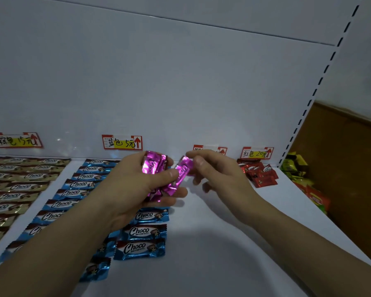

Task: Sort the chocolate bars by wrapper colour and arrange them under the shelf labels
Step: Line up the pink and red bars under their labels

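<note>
My left hand (137, 185) grips a bunch of pink-wrapped chocolate bars (153, 166) above the white shelf (212, 243). My right hand (214, 170) pinches one pink bar (183, 170) by its upper end, its lower end still against the bunch. Gold bars (19, 185) lie in rows at the far left under a label (16, 140). Blue bars (73, 191) lie in rows under the blue label (122, 142). A small pile of red bars (259, 172) sits under the red label (257, 152). A fourth label (210, 149) is partly hidden behind my right hand.
The shelf's white back panel (180, 82) rises behind the labels. A slotted upright (313, 97) bounds the shelf on the right. Beyond it, yellow, green and orange packets (298, 168) lie against a brown wall.
</note>
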### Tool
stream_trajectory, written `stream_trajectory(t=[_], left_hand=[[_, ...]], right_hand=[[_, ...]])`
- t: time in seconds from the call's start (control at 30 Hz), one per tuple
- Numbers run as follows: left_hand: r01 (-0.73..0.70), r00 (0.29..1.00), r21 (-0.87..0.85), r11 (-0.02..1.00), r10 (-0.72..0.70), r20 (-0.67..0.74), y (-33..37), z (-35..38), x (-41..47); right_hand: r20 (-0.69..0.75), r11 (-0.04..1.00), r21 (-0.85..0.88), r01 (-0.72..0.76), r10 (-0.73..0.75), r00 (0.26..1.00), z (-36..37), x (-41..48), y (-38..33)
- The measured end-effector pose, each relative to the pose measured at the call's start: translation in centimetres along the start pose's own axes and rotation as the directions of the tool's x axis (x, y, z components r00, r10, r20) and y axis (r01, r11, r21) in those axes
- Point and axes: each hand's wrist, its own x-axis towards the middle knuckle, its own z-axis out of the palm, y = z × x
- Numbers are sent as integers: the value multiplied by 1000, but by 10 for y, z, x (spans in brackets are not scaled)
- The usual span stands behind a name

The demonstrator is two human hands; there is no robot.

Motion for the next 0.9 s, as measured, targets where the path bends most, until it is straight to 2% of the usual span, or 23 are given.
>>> stream_trajectory(t=[0.03,0.1,0.23,0.3,0.37,0.4,0.5,0.6,0.67,0.73,0.83,0.9], left_hand=[[-11,1000,54,998,11,11,-1,2,0],[-24,999,119,993,21,26,-4,5,-1],[-36,995,94,995,44,-86,-4,4,1],[-57,988,116,992,73,-137,-3,0,3],[-76,984,144,987,98,-150,-4,-2,5],[-83,983,148,986,105,-148,-4,-2,5],[-90,985,129,988,107,-135,-4,-1,6],[-57,988,79,995,68,-138,-3,0,7],[-21,989,19,1000,23,-143,-1,0,8],[5,992,-72,997,-14,-126,0,0,9],[18,993,-133,991,-33,-111,1,0,9],[32,993,-156,987,-50,-110,2,0,8]], right_hand=[[31,997,75,-11,8,999,2,-3,-6],[45,995,104,0,-4,999,2,-4,-10],[-73,995,96,5,2,997,-13,3,0],[-104,994,101,-50,60,993,-28,8,7],[-74,988,23,-152,154,985,-40,12,14],[-76,983,-87,-163,157,985,-44,13,19],[-112,920,-390,-22,-23,993,-44,14,30],[-65,864,-472,175,-232,971,-44,11,24],[52,703,-640,311,-364,930,-47,10,15],[229,568,-734,373,-310,923,-43,8,9],[362,615,-718,326,-71,930,-31,3,12],[310,738,-612,283,-106,945,-32,3,14]])
